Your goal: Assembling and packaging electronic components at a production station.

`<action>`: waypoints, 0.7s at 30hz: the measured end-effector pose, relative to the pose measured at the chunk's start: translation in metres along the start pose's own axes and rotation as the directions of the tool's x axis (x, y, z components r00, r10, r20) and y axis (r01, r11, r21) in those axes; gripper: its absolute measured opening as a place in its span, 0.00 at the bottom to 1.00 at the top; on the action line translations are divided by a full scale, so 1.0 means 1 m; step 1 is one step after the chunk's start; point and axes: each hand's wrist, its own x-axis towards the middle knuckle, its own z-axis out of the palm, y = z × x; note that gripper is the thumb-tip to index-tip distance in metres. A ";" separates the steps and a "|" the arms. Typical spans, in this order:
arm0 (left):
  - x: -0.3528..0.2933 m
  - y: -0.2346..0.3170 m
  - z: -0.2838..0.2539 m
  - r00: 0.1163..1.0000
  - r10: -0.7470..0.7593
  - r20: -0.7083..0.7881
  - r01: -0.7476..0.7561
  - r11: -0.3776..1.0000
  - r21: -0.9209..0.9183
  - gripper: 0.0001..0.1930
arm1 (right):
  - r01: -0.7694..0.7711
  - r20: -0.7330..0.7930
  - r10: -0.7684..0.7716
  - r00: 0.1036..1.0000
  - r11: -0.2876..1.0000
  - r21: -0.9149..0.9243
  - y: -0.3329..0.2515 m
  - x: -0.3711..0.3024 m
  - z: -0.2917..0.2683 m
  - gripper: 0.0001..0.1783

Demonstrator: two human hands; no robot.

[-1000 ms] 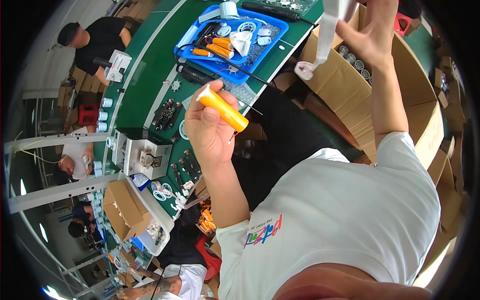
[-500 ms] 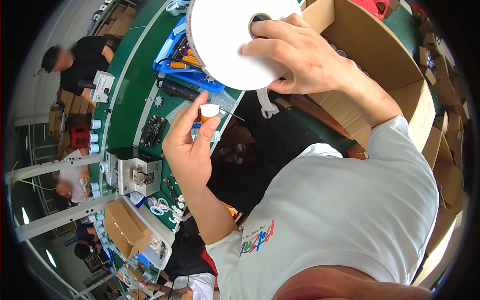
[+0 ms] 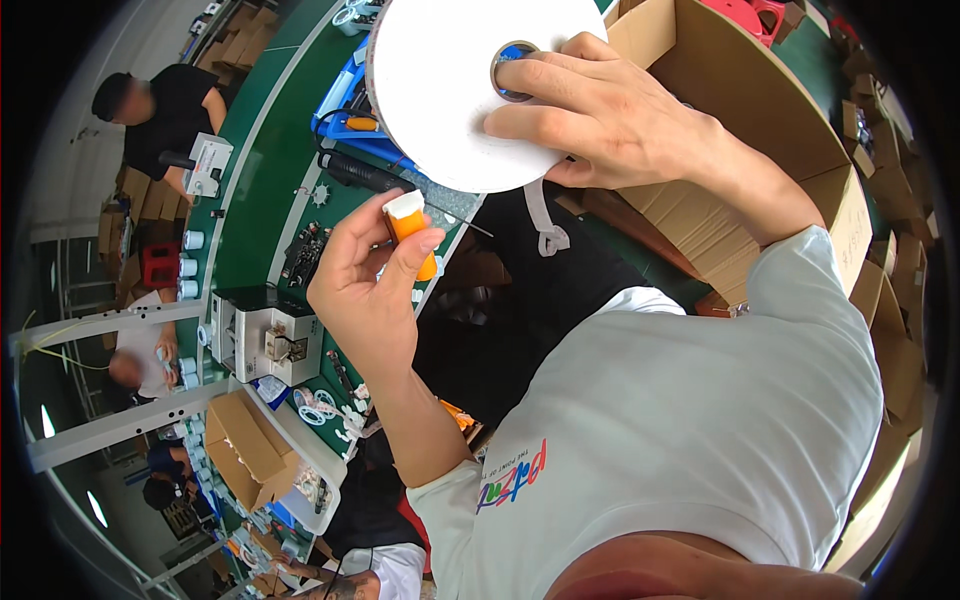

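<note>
My left hand [image 3: 360,290] grips an orange cylinder [image 3: 412,228] between thumb and fingers. A white piece covers its upper end; I cannot tell what this piece is. My right hand [image 3: 625,125] is closed on a large white roll [image 3: 435,95], fingers at its core hole and thumb near its lower edge. A pale strip [image 3: 540,215] dangles below the roll. Behind the left hand lies a black-handled tool [image 3: 362,173] with a thin metal rod. The roll partly hides a blue tray [image 3: 395,150] with an orange-handled tool in it.
A white and black bench device [image 3: 265,335] stands on the green bench [image 3: 240,240] to the left. Beyond it are a small cardboard box [image 3: 245,450] and a white bin [image 3: 325,510]. A large open carton [image 3: 770,100] stands at right. Other people work across the bench.
My left hand has tilted the orange cylinder, so more of its orange side shows. The white roll has dropped slightly, and the strip hanging from it has swung right.
</note>
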 end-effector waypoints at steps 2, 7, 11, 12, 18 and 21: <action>0.000 -0.001 -0.002 0.999 -0.033 -0.003 0.032 0.998 -0.048 0.18 | 0.008 0.043 -0.008 0.999 1.000 -0.018 0.001 0.001 -0.003 0.49; 0.000 -0.006 -0.001 0.999 -0.020 -0.030 0.017 0.996 -0.093 0.17 | 0.006 0.061 -0.005 0.998 1.000 -0.023 -0.001 0.000 -0.005 0.47; 0.001 -0.005 0.002 0.998 0.009 -0.057 -0.014 0.996 -0.085 0.17 | 0.004 0.052 -0.004 0.999 1.000 -0.011 -0.005 0.002 -0.005 0.45; 0.001 -0.005 0.003 0.998 0.019 -0.066 -0.024 0.997 -0.078 0.17 | 0.005 0.050 -0.004 0.999 1.000 -0.008 -0.007 0.003 -0.005 0.45; 0.000 -0.002 0.007 0.996 0.034 -0.078 -0.037 0.998 -0.042 0.16 | 0.019 0.063 -0.018 0.998 1.000 -0.020 -0.009 0.006 -0.008 0.43; 0.000 0.001 0.008 0.995 0.059 -0.077 -0.061 0.998 -0.018 0.15 | 0.033 0.075 -0.030 0.997 0.999 -0.033 -0.010 0.008 -0.010 0.43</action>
